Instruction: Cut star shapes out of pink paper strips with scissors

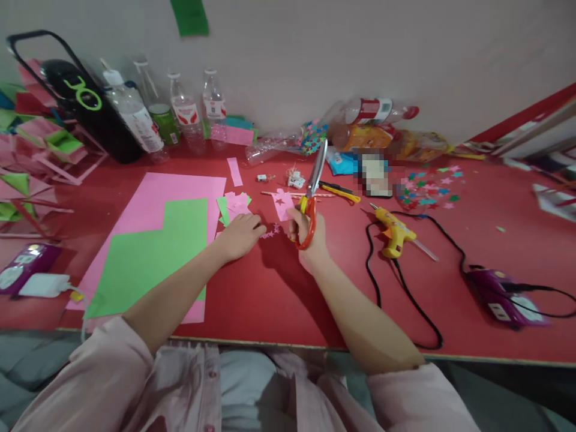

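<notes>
My right hand (312, 240) grips a pair of scissors (309, 207) by the red-orange handles, blades pointing up and away. At its fingertips is a pink paper piece (282, 207) with a star-shaped hole; whether the fingers pinch it I cannot tell. My left hand (240, 236) rests low over the red table, knuckles up and fingers curled together; anything under the fingertips is hidden. Small pink paper stars (272, 231) lie just right of it. Pink and green paper scraps (234, 206) lie just beyond it.
Left are green paper (157, 258) over a pink sheet (135, 204). Bottles (184, 111) and a black flask (85, 108) stand at the back. Right are a yellow glue gun (396, 233) with a looping black cord, a cutter (342, 192) and a purple power box (499, 294).
</notes>
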A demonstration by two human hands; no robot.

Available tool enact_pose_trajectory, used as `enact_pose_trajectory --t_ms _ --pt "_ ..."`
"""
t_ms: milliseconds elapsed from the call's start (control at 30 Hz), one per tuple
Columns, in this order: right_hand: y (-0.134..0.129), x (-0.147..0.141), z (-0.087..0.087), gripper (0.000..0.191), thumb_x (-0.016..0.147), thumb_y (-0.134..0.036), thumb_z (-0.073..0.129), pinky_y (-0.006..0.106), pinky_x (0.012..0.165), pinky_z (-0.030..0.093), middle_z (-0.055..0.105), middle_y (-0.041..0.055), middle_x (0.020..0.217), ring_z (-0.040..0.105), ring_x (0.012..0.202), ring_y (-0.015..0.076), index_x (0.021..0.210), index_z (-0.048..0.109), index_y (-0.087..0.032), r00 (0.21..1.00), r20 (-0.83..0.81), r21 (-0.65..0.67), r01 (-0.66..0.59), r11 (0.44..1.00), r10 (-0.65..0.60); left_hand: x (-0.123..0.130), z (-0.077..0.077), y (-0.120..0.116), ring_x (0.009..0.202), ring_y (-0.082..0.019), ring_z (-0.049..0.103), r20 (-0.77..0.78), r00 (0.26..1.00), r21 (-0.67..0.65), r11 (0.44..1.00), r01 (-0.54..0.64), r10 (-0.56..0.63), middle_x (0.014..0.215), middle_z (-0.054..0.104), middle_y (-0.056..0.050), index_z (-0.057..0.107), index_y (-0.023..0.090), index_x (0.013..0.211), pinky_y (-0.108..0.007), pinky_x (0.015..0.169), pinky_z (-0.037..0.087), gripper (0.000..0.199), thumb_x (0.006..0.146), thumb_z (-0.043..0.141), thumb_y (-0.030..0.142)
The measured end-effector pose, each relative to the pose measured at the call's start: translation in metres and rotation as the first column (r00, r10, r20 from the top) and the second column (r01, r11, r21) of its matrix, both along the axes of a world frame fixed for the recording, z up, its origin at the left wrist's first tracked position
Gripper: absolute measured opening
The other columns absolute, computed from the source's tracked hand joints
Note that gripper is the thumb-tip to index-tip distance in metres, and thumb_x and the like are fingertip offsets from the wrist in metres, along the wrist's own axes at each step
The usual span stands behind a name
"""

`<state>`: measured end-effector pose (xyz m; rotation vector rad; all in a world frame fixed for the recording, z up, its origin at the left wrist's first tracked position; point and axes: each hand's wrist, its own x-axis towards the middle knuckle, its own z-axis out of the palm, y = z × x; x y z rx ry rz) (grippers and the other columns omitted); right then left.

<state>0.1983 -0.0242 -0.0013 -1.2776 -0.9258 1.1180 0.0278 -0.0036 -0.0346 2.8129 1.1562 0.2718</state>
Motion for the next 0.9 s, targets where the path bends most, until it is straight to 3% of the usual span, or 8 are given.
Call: enact_pose_trajectory --t_ms 133,267,367,433,500,600,733,900 --pt "0.001 0.000 -0.001 0.023 0.074 -0.032 0.063 0.020 0.034 0.029 0.042 -0.0098 0.037 0.035 0.029 0.0053 0.065 0.044 -0.022 0.997 0.014 -0.005 -0.078 0.997 0.078 0.005 0.001 -0.003 0.090 -0.024 0.056 -0.044 0.999 0.054 0.998 0.020 -0.018 0.092 0.062 -0.014 0.066 0.012 0.093 -0.040 0.083 0.043 0.032 0.092 0.035 0.020" --pt "0.000 -0.001 0.001 0.025 0.073 -0.034 0.067 0.020 0.033 0.027 0.043 -0.0096 0.038 0.036 0.029 0.0057 0.066 0.046 -0.021 0.994 -0.006 0.005 -0.106 0.994 0.106 -0.001 0.004 -0.003 0.091 -0.023 0.058 0.261 0.961 -0.070 0.995 -0.074 0.090 0.095 0.064 -0.013 0.065 0.012 0.100 -0.040 0.085 0.045 0.031 0.091 0.039 0.027" --pt "-0.003 -0.003 0.001 0.028 0.073 -0.036 0.067 0.020 0.032 0.027 0.044 -0.0096 0.038 0.036 0.029 0.0057 0.066 0.045 -0.021 0.984 -0.040 0.010 -0.171 0.985 0.171 -0.006 0.008 -0.005 0.085 -0.018 0.061 0.606 0.732 -0.376 0.923 -0.081 0.311 0.091 0.067 -0.008 0.063 0.017 0.100 -0.034 0.081 0.048 0.030 0.089 0.044 0.037" --pt "-0.006 -0.005 0.000 0.028 0.073 -0.037 0.067 0.020 0.031 0.027 0.046 -0.0093 0.038 0.037 0.028 0.0058 0.067 0.045 -0.021 0.973 -0.035 0.010 -0.229 0.973 0.229 -0.008 0.012 -0.008 0.070 -0.014 0.062 0.696 0.544 -0.589 0.806 0.058 0.469 0.082 0.067 -0.004 0.061 0.017 0.097 -0.030 0.070 0.049 0.032 0.088 0.046 0.044" --pt "-0.009 -0.008 -0.001 0.026 0.073 -0.038 0.066 0.019 0.031 0.028 0.050 -0.0085 0.040 0.038 0.028 0.0063 0.070 0.047 -0.021 0.960 -0.020 0.000 -0.280 0.960 0.280 -0.009 0.017 -0.010 0.063 -0.012 0.061 0.710 0.441 -0.672 0.715 0.193 0.549 0.072 0.067 -0.001 0.060 0.017 0.087 -0.028 0.067 0.049 0.029 0.084 0.053 0.045" --pt "-0.014 -0.012 -0.004 0.023 0.075 -0.037 0.064 0.019 0.030 0.028 0.056 -0.0066 0.044 0.040 0.028 0.0063 0.075 0.049 -0.020 0.943 -0.011 -0.021 -0.333 0.943 0.333 -0.008 0.022 -0.013 0.059 -0.011 0.061 0.672 0.465 -0.715 0.667 0.207 0.576 0.061 0.063 0.001 0.058 0.016 0.072 -0.025 0.063 0.048 0.026 0.074 0.067 0.040" --pt "-0.016 -0.014 -0.003 0.025 0.075 -0.039 0.064 0.018 0.030 0.029 0.057 -0.0064 0.045 0.041 0.028 0.0060 0.074 0.048 -0.020 0.943 0.007 -0.041 -0.332 0.942 0.333 -0.007 0.025 -0.015 0.054 -0.010 0.060 0.633 0.487 -0.759 0.606 0.238 0.602 0.062 0.064 0.001 0.060 0.015 0.075 -0.024 0.056 0.048 0.023 0.072 0.068 0.036" --pt "-0.015 -0.013 -0.001 0.026 0.076 -0.040 0.064 0.017 0.031 0.031 0.053 -0.0078 0.042 0.041 0.029 0.0057 0.072 0.048 -0.020 0.943 0.062 -0.081 -0.321 0.944 0.326 -0.005 0.025 -0.014 0.053 -0.011 0.061 0.627 0.464 -0.770 0.588 0.248 0.625 0.060 0.064 0.001 0.056 0.016 0.074 -0.025 0.055 0.049 0.024 0.071 0.069 0.037"
